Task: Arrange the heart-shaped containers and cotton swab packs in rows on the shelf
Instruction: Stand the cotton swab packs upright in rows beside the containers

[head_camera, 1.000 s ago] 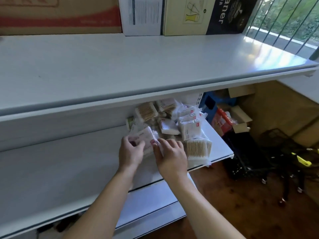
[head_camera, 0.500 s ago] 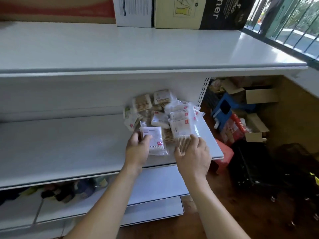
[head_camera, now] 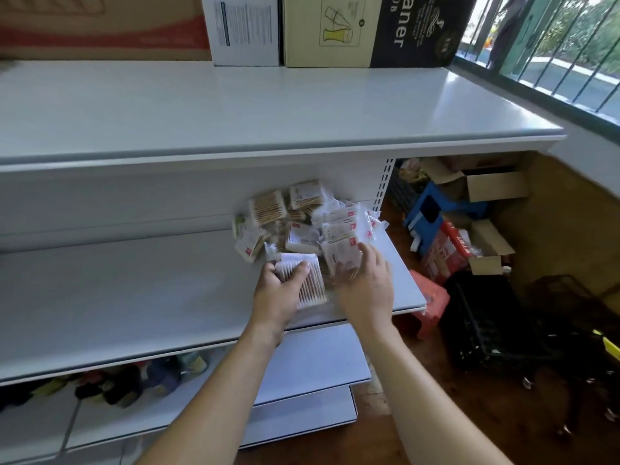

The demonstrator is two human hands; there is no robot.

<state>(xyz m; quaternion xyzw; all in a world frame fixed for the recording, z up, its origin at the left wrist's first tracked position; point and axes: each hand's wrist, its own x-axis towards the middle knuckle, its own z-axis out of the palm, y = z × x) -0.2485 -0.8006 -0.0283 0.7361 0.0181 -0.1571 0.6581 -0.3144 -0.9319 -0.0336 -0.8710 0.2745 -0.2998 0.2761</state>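
Fingers of your left hand [head_camera: 275,294] curl round a clear plastic pack of wooden-stemmed cotton swabs [head_camera: 303,280], thumb on one side and fingertips over its top edge, holding it just above the front of the white metal middle shelf [head_camera: 134,297]. Your right hand [head_camera: 367,286] lies beside it with its fingers fairly straight and spread, pressing down on a second clear pack of swabs with a white label and a small red mark [head_camera: 340,258]; whether the thumb hooks under that pack you cannot tell.

Both packs sit at the near edge of a loose heap of similar cotton swab packs [head_camera: 302,219], piled at the right end of the middle shelf, close to its slotted white upright [head_camera: 382,186]. The packs in the heap lie tilted and overlapping, in no rows.

Above, the white top shelf [head_camera: 268,109] carries cardboard boxes along its back: a brown and red carton [head_camera: 100,25], a white box with printed text [head_camera: 245,28] and a cream and black box with drawings of glasses [head_camera: 369,28].

To the right of the shelving, on the brown floor, stand a blue plastic stool [head_camera: 432,213], open cardboard boxes [head_camera: 493,182] and a black wire basket [head_camera: 486,323].
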